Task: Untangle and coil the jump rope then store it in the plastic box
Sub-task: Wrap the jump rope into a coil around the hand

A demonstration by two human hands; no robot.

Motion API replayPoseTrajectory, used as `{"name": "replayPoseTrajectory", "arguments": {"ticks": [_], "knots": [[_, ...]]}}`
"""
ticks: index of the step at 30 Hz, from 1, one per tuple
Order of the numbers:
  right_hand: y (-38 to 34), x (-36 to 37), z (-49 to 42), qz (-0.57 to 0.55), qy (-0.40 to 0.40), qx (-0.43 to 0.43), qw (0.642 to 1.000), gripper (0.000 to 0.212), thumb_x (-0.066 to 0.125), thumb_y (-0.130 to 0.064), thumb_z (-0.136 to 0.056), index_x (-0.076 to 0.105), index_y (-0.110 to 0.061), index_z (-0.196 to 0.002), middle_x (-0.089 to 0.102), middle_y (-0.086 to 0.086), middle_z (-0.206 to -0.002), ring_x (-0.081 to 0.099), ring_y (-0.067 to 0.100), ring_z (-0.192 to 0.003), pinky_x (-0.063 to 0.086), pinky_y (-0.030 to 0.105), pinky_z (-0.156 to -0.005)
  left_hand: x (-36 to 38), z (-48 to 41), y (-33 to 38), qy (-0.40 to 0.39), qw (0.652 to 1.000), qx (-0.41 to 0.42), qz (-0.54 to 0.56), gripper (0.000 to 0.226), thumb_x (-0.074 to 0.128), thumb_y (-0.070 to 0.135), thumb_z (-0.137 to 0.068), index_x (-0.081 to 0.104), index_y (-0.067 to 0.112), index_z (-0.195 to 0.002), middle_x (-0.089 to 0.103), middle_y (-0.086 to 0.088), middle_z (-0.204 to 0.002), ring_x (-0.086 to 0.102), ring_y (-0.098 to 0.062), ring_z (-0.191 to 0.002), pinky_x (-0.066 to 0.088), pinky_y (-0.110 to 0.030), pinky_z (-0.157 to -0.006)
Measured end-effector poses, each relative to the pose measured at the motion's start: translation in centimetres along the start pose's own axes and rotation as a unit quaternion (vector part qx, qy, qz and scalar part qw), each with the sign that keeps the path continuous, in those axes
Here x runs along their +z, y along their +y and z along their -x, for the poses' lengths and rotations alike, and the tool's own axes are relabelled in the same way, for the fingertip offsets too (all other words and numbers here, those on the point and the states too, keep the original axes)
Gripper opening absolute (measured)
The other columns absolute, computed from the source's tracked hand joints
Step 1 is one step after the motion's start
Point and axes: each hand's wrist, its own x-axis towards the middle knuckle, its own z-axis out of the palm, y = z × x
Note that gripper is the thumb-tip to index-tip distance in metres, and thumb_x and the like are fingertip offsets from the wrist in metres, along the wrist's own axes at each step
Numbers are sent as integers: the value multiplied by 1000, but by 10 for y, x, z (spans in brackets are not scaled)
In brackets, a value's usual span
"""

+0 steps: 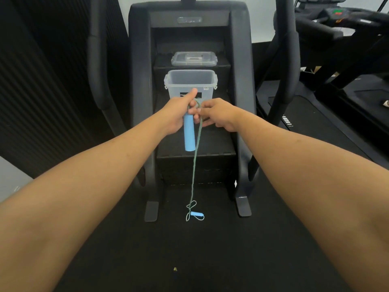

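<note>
Blue handle [188, 134] is hanging upright in the left hand [175, 114], its grip clenching the top, while the right hand [217, 114] is pinching the rope [196, 152] just beside it. Rope is trailing straight down to the second handle [196, 213] on the floor, below both hands, with the box [190, 83] open just beyond them

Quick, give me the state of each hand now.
Left hand: closed around the blue handle.
Right hand: pinching the green rope near that handle.
</note>
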Motion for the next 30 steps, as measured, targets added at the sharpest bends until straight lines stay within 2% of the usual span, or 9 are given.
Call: {"name": "replayPoseTrajectory", "arguments": {"ticks": [4, 7, 9, 13, 17, 19, 21, 26, 30], "knots": [[3, -11, -4, 37, 26, -38, 998, 21, 64, -21, -101, 69, -1, -103, 58, 9, -71, 59, 19, -58, 55, 25, -56, -22, 5, -5, -62, 990, 0, -126, 30, 53, 28, -106, 66, 10, -86, 71, -9, -83, 74, -25, -94, 56, -32, -88], [-4, -19, -7, 118, 30, -57, 991, 15, 71, -22, -96, 75, -9, -103, 52, 6, -68, 44, 15, -58, 42, 24, -49, -33, 11, -5, -118, 979, -30, -165, 21, 61, 13, -100, 67, 4, -117, 75, -16, -114, 71, -23, -113, 51, -34, -102], [-13, -21, -7, 110, -16, -59, 992, 14, 69, -15, -95, 74, -11, -108, 59, 9, -72, 45, 13, -57, 40, 23, -50, -29, 10, -6, -101, 970, 4, -223, 27, 61, 6, -96, 66, 0, -122, 75, -19, -114, 72, -24, -111, 50, -33, -105], [-28, -22, -8, 36, -59, -63, 996, 21, 64, -3, -94, 68, -5, -115, 68, 13, -79, 58, 13, -58, 54, 25, -57, -13, 8, -6, -39, 966, 70, -248, 22, 50, 7, -101, 67, -6, -102, 72, -10, -89, 74, -24, -87, 56, -36, -97], [-31, -46, -7, 132, -93, -28, 986, 20, 76, -16, -90, 73, -1, -102, 64, 8, -73, 55, 16, -56, 51, 28, -55, -24, 8, -12, -16, 992, 45, -120, 23, 39, 1, -93, 51, 9, -74, 38, -2, -61, 42, -15, -52, 56, -45, -81], [-35, -58, -6, 190, -121, -17, 974, 17, 77, -20, -90, 77, -5, -98, 61, 5, -70, 50, 14, -58, 46, 26, -55, -33, 14, -13, -83, 994, 6, -65, 16, 41, 5, -85, 48, 13, -73, 34, 0, -62, 33, -15, -52, 46, -37, -72], [-44, -63, -3, 193, -145, -23, 970, 17, 74, -21, -93, 78, -7, -102, 57, 1, -68, 48, 12, -60, 43, 25, -57, -35, 21, -9, -180, 982, -49, -20, 8, 46, 15, -86, 54, 12, -84, 38, 0, -66, 38, -16, -54, 48, -35, -74], [-80, -55, 6, 115, -224, -34, 967, 25, 65, -13, -99, 70, -2, -120, 53, 2, -70, 46, 11, -60, 42, 27, -63, -16, 35, 6, -345, 934, -82, 41, 50, 52, 54, -94, 66, 7, -100, 57, 0, -65, 63, -19, -57, 57, -41, -87], [-99, -58, 13, 102, -196, -68, 973, 19, 70, -18, -95, 76, -8, -111, 54, 3, -74, 45, 9, -59, 43, 26, -64, 2, 40, 13, -433, 895, -52, 90, 63, 63, 55, -90, 70, -3, -113, 77, -16, -94, 77, -27, -91, 44, -48, -112]]}}
